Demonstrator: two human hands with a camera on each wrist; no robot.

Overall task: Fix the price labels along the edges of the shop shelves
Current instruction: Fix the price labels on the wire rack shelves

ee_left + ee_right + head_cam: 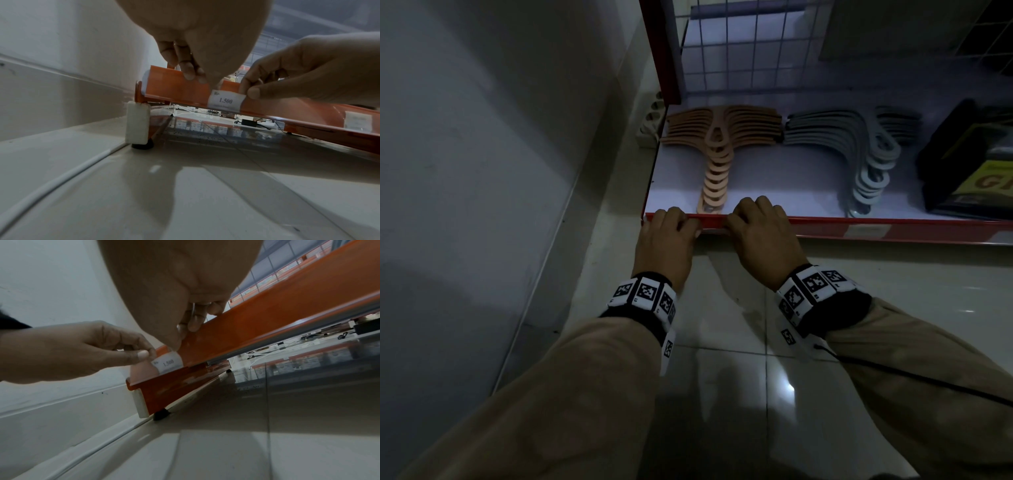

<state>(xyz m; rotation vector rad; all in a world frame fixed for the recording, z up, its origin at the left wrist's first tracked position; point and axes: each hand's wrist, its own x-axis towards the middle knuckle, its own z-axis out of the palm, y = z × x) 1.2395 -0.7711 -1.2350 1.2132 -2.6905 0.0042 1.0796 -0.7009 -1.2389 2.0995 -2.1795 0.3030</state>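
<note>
A white price label [225, 101] printed "1.500" sits against the red edge strip [825, 222] of the lowest shelf, near its left end. My left hand [690, 228] pinches the label's left end between thumb [141, 354] and forefinger. My right hand [736, 222] pinches its right end, with the thumb [254, 93] on the front. The other fingers of both hands curl over the strip's top. In the right wrist view the label [168, 363] shows between the two hands. In the head view the hands hide most of it.
A second label [358, 121] sits further right on the strip. On the shelf lie peach hangers [717, 150], grey hangers [859, 147] and a black-and-yellow pack [976, 164]. A wire grid [739, 51] backs the shelf. The wall [482, 171] is close on the left, with glossy floor tiles [739, 394] below.
</note>
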